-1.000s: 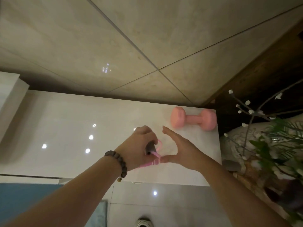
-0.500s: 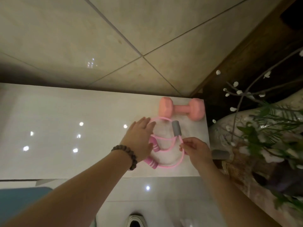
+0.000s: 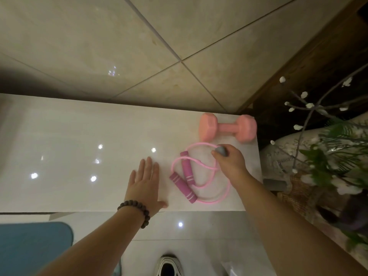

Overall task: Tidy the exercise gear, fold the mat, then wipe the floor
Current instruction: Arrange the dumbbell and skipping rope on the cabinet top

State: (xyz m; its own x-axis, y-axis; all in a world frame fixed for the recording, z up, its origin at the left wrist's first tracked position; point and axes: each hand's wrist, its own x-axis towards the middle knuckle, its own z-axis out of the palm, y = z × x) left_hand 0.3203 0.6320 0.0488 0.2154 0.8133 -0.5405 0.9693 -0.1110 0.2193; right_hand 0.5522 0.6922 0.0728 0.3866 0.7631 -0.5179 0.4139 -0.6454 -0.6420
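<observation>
1. Exercise gear, head view: a pink skipping rope (image 3: 201, 180) lies coiled on the glossy white ledge (image 3: 79, 136), near its right end, with a pink dumbbell (image 3: 228, 127) just beyond it by the ledge's far right corner.
2. Both darker pink handles (image 3: 183, 186) of the rope lie side by side on the left of the coil, touching the ledge.
3. The right hand (image 3: 231, 164) is over the far side of the coil, its fingers curled round a small grey piece (image 3: 221, 150) on the cord.
4. The left hand (image 3: 144, 186) lies flat on the ledge with fingers straight and spread a little, just left of the handles and apart from them; a dark bead bracelet (image 3: 135, 210) is on its wrist.
5. A blue mat (image 3: 33, 248) lies on the floor at the lower left, below the ledge.
6. A shoe (image 3: 168, 266) shows at the bottom edge, and a leafy plant (image 3: 334, 156) with white blossoms stands right of the ledge.
</observation>
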